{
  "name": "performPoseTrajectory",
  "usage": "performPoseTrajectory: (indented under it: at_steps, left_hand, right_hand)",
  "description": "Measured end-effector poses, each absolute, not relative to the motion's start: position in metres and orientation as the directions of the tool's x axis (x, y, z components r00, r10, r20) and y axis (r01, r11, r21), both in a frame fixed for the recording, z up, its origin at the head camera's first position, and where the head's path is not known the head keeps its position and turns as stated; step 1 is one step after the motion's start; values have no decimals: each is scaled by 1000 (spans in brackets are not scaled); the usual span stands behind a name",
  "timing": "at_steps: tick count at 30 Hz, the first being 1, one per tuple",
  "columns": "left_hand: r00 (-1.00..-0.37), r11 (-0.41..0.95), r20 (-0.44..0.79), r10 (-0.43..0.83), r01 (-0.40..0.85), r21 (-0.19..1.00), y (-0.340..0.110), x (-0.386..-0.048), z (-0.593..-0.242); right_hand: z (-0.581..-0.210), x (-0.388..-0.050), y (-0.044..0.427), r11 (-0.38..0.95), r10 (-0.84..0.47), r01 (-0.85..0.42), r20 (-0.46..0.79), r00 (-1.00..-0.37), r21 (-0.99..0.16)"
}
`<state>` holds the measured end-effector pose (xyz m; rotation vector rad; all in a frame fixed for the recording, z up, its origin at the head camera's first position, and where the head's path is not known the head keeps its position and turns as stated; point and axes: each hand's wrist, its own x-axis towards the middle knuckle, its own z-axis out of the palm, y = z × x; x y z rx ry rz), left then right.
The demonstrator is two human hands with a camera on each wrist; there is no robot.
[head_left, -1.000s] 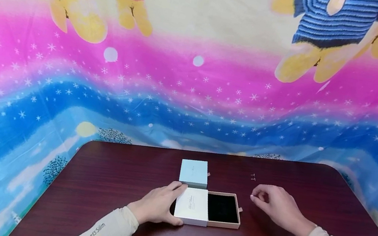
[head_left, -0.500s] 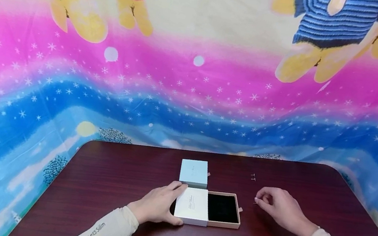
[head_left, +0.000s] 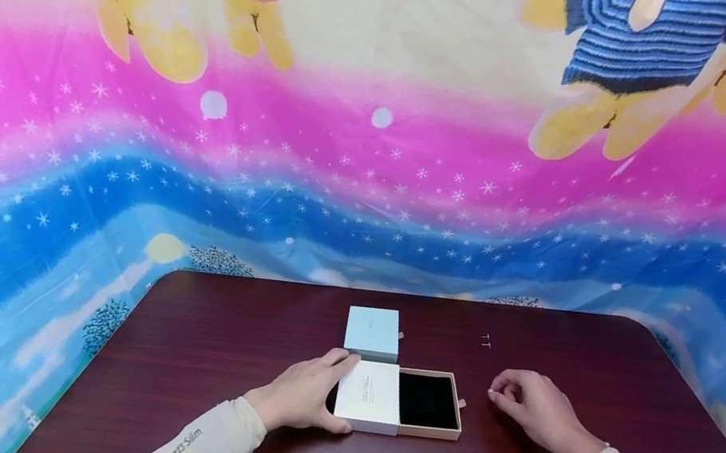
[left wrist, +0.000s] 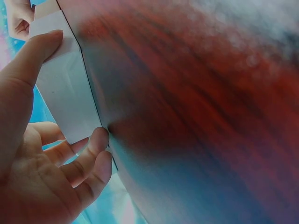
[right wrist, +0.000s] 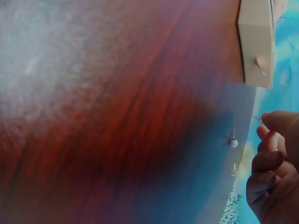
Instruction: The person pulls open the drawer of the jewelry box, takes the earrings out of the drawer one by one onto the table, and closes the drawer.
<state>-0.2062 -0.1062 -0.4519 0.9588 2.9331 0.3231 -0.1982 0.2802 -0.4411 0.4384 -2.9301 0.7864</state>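
Observation:
A white slide-out box point(head_left: 369, 399) lies on the table, its drawer point(head_left: 429, 432) pulled out to the right and showing a black pad point(head_left: 427, 400). My left hand point(head_left: 302, 392) grips the white sleeve at its left end, thumb on the near side and fingers at the far side. To the right of the drawer, my right hand point(head_left: 542, 412) pinches a tiny earring, whose thin post point(right wrist: 254, 116) sticks out past the fingertips; its head is hidden. Beyond that hand lie two small stud earrings point(head_left: 485, 341), one with a round pale head point(right wrist: 234, 143).
Just behind the white box, a closed pale blue box point(head_left: 374, 330) with a small pull tab lies on the dark reddish-brown table point(head_left: 204, 344). A printed cloth with bears and snowflakes point(head_left: 371, 179) hangs behind the table's far edge.
My right hand has drifted slightly to the right and nearer to me, still pinching the earring. The left hand and both boxes have stayed put.

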Motion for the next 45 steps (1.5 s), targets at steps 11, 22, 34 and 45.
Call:
performPoseTrajectory:
  at_steps: [11, 22, 34, 45]
  left_hand:
    - [-806, 786, 33, 591, 585, 199, -106, -206, -452]
    - [-807, 788, 30, 589, 582, 201, -106, -206, -451]
    - [-807, 787, 30, 590, 582, 204, -107, -206, -452]
    - [-807, 786, 30, 590, 583, 206, -107, -207, -452]
  right_hand:
    - [-446, -199, 281, 824, -259, -302, 155, -953, -479]
    - [-449, -200, 281, 826, -262, -307, 162, -951, -473]
    - [-452, -199, 286, 840, -246, -289, 153, -957, -459]
    - [-455, -200, 293, 858, -235, -256, 104, -966, -445]
